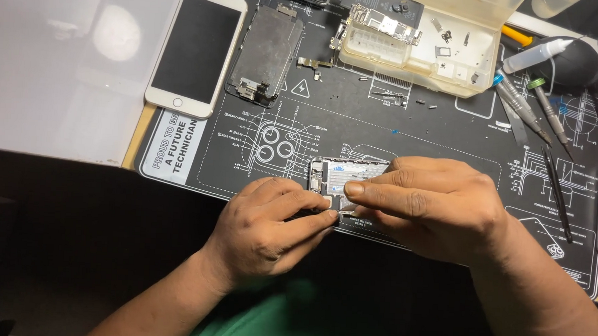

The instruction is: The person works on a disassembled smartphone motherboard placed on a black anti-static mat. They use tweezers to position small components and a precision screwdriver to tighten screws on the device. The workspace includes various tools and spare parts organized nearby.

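Note:
An opened phone body (342,176) lies on the dark printed work mat (381,128), its silver inner frame showing. My left hand (273,224) rests at its near left corner, thumb and forefinger pinched against the frame's edge. My right hand (432,204) covers the phone's right half, thumb pressed on the inner frame near the left fingertips. Whether a small part sits between the fingers cannot be told.
A white phone (195,49) lies screen-up at the back left, beside a detached display panel (267,52). A clear plastic parts box (425,39) holds a circuit board and small pieces. Screwdrivers (526,111), a thin black tool (558,196) and a small bottle (539,54) lie at the right.

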